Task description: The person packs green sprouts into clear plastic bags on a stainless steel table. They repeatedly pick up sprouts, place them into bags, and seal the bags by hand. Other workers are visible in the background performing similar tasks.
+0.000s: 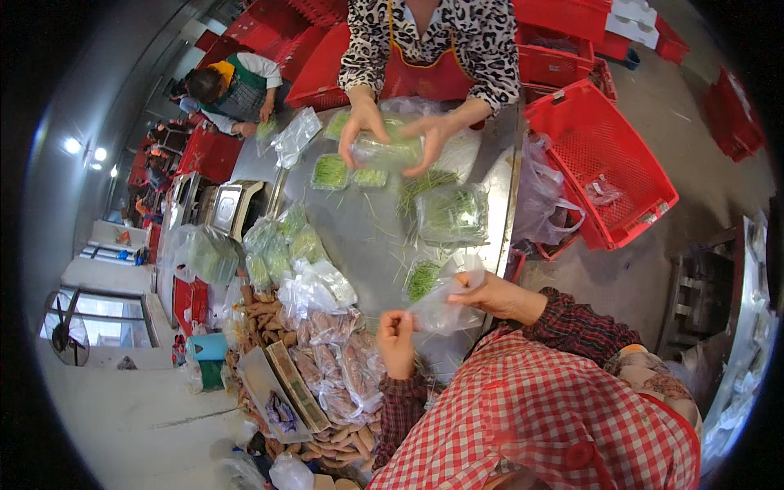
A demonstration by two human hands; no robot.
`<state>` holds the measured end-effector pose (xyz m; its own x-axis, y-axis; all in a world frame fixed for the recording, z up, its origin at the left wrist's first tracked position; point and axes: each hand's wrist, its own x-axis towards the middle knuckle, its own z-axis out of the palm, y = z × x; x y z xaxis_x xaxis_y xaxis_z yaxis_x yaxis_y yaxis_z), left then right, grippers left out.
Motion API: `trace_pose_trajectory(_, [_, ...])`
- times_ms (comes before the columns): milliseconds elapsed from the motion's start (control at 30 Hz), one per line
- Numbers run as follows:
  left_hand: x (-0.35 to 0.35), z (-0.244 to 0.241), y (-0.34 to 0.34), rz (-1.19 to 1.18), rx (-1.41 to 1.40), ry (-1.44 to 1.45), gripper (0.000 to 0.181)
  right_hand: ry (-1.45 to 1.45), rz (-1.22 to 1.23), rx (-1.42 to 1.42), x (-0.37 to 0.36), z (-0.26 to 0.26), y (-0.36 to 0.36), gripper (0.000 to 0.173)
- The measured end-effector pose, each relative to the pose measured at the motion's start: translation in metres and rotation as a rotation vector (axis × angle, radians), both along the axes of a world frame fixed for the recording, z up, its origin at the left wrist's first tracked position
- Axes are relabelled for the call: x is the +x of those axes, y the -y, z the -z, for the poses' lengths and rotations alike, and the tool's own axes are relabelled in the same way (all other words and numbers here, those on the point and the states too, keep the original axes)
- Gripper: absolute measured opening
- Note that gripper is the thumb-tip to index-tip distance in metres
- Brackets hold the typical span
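My left hand (397, 344) pinches one edge of a clear plastic bag (447, 306). The opposite side of that bag is held between the fingers of my right hand (490, 295). Just beyond the bag, on the metal table (361, 233), sits a clear tray of cut green shoots (424, 277); the bag overlaps part of it, and I cannot tell whether the tray is inside. A stack of clear trays with greens (452, 213) stands farther up the table. Loose green stems (429, 187) lie scattered around it.
Opposite me a co-worker's hands (392, 138) hold wrapped trays, blurred. Smaller trays of greens (331, 171) lie before them. Bagged greens (288, 245), bagged sweet potatoes (337, 361) and a wooden-edged box (297, 386) crowd the left. A red crate (600, 159) stands right; another worker (236, 92) is farther off.
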<state>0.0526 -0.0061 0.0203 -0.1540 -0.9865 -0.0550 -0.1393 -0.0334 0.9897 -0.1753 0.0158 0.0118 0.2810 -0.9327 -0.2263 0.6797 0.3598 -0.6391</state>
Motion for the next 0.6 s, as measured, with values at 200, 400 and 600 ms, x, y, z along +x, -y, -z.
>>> trace_pose_trajectory(200, [0.082,0.022,0.019,-0.242,0.045,-0.114,0.01,0.307,0.094,-0.023,-0.023,0.014,0.008,0.013])
trace_pose_trajectory(400, [0.075,-0.004,0.01,-0.146,-0.114,0.206,0.052,-0.361,0.0,-0.178,-0.007,-0.001,0.002,0.021])
trace_pose_trajectory(600, [0.004,-0.016,-0.026,0.425,-0.413,0.704,0.05,-0.336,-0.222,-0.381,0.022,0.011,-0.01,0.022])
